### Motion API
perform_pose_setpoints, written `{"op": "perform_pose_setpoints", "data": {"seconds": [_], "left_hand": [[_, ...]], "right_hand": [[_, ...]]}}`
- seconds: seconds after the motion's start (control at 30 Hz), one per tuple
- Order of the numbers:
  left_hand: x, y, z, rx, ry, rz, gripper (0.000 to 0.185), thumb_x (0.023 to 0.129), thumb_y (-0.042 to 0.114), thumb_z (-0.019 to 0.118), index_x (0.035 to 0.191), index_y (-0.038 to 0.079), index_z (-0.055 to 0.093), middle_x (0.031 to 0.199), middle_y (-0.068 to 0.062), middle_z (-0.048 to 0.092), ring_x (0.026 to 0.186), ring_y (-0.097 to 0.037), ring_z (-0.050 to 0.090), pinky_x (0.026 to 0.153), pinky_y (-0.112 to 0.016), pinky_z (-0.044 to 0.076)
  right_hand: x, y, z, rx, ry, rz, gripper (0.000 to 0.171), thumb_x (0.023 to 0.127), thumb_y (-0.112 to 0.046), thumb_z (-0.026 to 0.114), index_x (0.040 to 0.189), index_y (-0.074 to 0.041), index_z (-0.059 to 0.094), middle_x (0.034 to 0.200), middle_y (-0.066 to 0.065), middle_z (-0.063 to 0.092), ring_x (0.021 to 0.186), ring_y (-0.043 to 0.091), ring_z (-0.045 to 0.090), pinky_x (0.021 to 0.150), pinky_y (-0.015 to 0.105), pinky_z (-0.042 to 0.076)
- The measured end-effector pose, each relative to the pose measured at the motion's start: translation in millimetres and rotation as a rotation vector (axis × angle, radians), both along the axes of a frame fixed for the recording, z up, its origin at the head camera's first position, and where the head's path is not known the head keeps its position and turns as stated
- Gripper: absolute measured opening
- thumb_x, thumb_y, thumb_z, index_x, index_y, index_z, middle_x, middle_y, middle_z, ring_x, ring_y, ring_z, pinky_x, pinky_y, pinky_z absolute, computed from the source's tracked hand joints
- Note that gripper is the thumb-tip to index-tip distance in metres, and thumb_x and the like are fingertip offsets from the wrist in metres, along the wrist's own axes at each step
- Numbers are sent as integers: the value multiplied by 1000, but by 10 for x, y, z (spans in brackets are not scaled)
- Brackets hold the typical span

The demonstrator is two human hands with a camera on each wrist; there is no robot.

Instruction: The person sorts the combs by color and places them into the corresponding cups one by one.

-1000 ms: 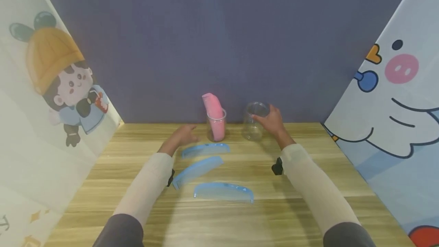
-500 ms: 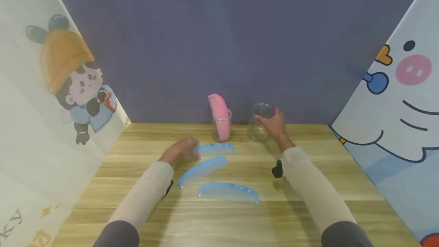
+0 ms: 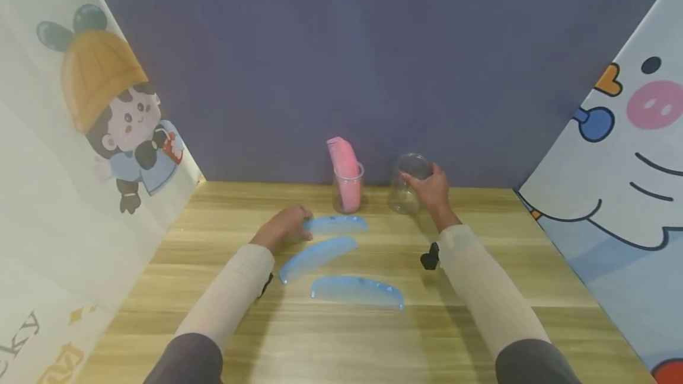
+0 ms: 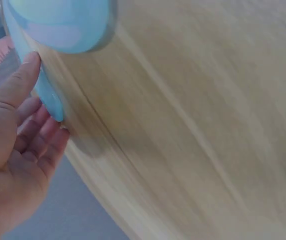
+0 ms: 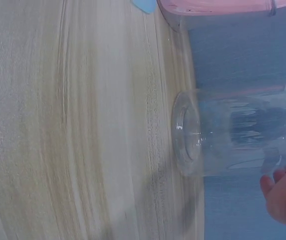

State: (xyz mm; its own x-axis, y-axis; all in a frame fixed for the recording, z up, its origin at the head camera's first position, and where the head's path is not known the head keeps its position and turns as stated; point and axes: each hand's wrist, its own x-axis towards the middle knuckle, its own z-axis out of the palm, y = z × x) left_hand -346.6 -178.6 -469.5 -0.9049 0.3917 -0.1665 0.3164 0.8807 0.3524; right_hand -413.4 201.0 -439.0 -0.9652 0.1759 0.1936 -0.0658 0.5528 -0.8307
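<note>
the left hand [image 3: 283, 227] pinches the near end of the farthest blue comb [image 3: 337, 224], which lies flat on the table [image 3: 480, 336] just before the cup of pink combs [image 3: 348, 187]. the right hand [image 3: 433, 189] has its fingers curled round the rim of the empty clear cup [image 3: 405, 191], beside it by the back wall.

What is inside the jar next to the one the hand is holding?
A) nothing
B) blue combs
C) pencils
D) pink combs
D: the jar beside the clear jar that the right hand holds has pink combs standing in it.
</note>
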Motion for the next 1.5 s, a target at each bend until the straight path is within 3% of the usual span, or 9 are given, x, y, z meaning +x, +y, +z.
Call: {"op": "perform_pose_setpoints", "data": {"seconds": [0.2,0.47,0.63,0.77,0.93,1.1,1.33,1.5], "left_hand": [[-12,11,9,-29,19,-59,53,91,26,78,137,4,63,139,-16,62,129,-34,58,113,-46,47],[-13,6,3,-40,66,-109,35,89,26,78,116,5,73,117,-10,70,102,-24,63,99,-42,55],[-20,-9,-16,-37,92,-99,50,87,26,79,129,3,67,121,-13,68,109,-27,63,104,-44,54],[-18,0,-17,0,84,-79,57,87,25,80,136,1,62,128,-15,66,114,-28,64,109,-44,52],[-10,16,-19,41,79,-85,51,87,24,80,131,1,65,117,-11,71,104,-23,66,104,-43,55],[16,2,5,119,28,-32,49,89,23,79,131,4,65,115,-8,72,103,-23,68,102,-43,56],[12,-16,72,173,28,-14,62,90,25,77,142,-2,55,144,-19,60,132,-35,59,114,-46,47],[-18,-39,87,236,85,-60,61,87,21,78,138,-6,58,133,-22,66,115,-32,67,107,-44,54]], "right_hand": [[10,35,0,-26,-5,-28,104,84,-49,81,158,1,28,157,26,42,144,43,43,119,53,40],[21,55,23,63,-13,-15,105,86,-53,78,158,4,27,156,30,41,144,46,41,119,56,38],[19,55,29,72,-7,-9,102,86,-49,79,157,6,28,154,31,43,142,47,43,118,56,39],[12,48,19,87,-1,-11,102,87,-51,78,156,6,29,152,31,46,141,47,45,117,56,40],[8,39,6,98,6,-16,99,85,-52,79,153,5,36,146,30,53,135,46,51,113,56,44],[9,32,2,117,6,-12,96,85,-53,78,151,5,39,142,29,56,131,46,54,112,57,44],[-2,46,15,129,-1,-8,103,85,-56,77,155,5,32,150,30,49,139,47,46,117,57,39],[2,39,28,137,2,-5,104,86,-56,76,155,7,31,150,31,48,140,47,46,117,57,40]]}}
